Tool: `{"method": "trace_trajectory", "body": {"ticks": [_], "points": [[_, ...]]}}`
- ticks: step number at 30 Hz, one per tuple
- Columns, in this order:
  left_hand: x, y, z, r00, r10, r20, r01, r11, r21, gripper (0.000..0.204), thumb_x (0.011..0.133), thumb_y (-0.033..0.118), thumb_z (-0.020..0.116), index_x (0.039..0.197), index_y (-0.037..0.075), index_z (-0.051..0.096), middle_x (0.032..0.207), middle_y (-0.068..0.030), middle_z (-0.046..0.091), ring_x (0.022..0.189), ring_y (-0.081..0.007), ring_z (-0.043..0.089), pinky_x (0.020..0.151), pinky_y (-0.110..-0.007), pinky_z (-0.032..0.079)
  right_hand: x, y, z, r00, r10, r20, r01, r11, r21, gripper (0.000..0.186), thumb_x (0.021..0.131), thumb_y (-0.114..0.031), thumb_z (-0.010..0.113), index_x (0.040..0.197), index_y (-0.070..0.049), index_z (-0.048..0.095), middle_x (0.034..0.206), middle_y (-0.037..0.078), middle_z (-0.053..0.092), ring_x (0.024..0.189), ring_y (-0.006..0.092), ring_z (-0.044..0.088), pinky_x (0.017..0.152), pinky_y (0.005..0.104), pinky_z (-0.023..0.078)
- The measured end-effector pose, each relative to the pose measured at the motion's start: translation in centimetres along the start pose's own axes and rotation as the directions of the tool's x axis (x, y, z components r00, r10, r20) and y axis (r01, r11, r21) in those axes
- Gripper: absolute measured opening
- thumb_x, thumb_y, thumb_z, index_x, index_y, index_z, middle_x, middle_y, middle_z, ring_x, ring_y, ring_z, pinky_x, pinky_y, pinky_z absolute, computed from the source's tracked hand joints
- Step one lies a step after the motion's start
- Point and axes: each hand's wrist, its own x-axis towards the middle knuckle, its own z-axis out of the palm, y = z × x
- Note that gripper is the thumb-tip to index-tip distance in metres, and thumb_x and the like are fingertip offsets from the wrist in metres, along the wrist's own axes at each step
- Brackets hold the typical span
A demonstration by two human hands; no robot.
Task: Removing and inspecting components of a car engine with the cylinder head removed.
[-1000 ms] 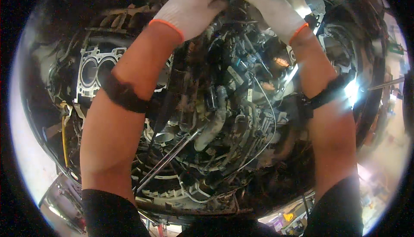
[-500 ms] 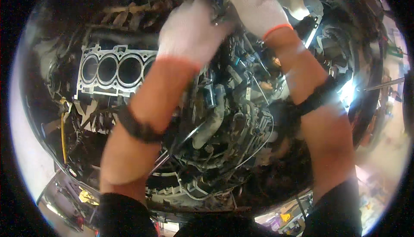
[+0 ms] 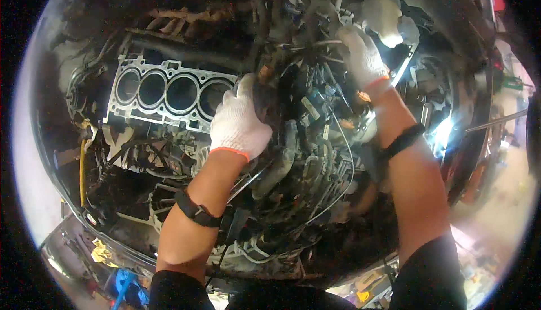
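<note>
Engine block, four bores open, sits just left of the gloved left hand, which covers part of its right end; fingers curled, can't tell if clamped on anything. Wiring and a thick hose crowd the space between hands, pale plastic part close above the gloved right hand, fingers bent, grip unreadable. Left forearm and right forearm both lean inward, right hand farther up.
</note>
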Motion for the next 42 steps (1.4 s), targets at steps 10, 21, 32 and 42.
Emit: {"method": "trace_trajectory", "body": {"ticks": [10, 21, 32, 42], "points": [[-0.6, -1.8, 2.7, 0.990, 0.037, -0.137, -0.033, 0.999, 0.033, 0.089, 0.074, 0.010, 0.072, 0.156, 0.013, 0.038, 0.125, -0.0281, 0.059, 0.117, -0.0473, 0.062, 0.102, -0.052, 0.053, 6.6, -15.1, 1.8, 0.866, 0.153, 0.476, 0.177, 0.796, -0.578, 0.042, 0.102, -0.029, 0.045, 0.120, -0.007, 0.074, 0.126, 0.020, 0.071, 0.114, 0.0374, 0.070, 0.098, 0.0487, 0.056], [-0.2, -0.7, 2.4, 0.991, 0.057, -0.118, -0.059, 0.998, -0.011, 0.090, 0.074, 0.011, 0.073, 0.157, 0.015, 0.038, 0.127, -0.0258, 0.058, 0.121, -0.0456, 0.060, 0.103, -0.052, 0.052, 3.9, -5.0, -1.0, 0.945, -0.202, 0.258, 0.301, 0.849, -0.435, 0.030, 0.094, -0.026, 0.057, 0.111, -0.004, 0.068, 0.109, 0.019, 0.071, 0.102, 0.0429, 0.069, 0.089, 0.0517, 0.056], [-0.4, -2.0, 3.2, 0.989, 0.029, -0.146, -0.029, 1.000, 0.001, 0.087, 0.074, 0.011, 0.072, 0.155, 0.015, 0.039, 0.125, -0.0261, 0.059, 0.120, -0.0459, 0.060, 0.102, -0.052, 0.052, 5.1, -17.6, 1.9, 0.883, 0.209, 0.420, 0.149, 0.724, -0.673, 0.037, 0.100, -0.029, 0.045, 0.107, -0.011, 0.076, 0.111, 0.020, 0.074, 0.106, 0.0414, 0.073, 0.092, 0.0521, 0.059], [-0.3, -1.2, 3.1, 0.983, 0.096, -0.156, -0.105, 0.993, -0.049, 0.092, 0.073, 0.013, 0.076, 0.156, 0.015, 0.037, 0.127, -0.0266, 0.057, 0.120, -0.0464, 0.059, 0.101, -0.052, 0.053, 0.2, 0.1, -2.4, 0.969, 0.097, 0.229, -0.031, 0.961, -0.275, 0.029, 0.101, -0.023, 0.054, 0.116, -0.002, 0.067, 0.112, 0.019, 0.071, 0.106, 0.0367, 0.069, 0.091, 0.0440, 0.055]]}}
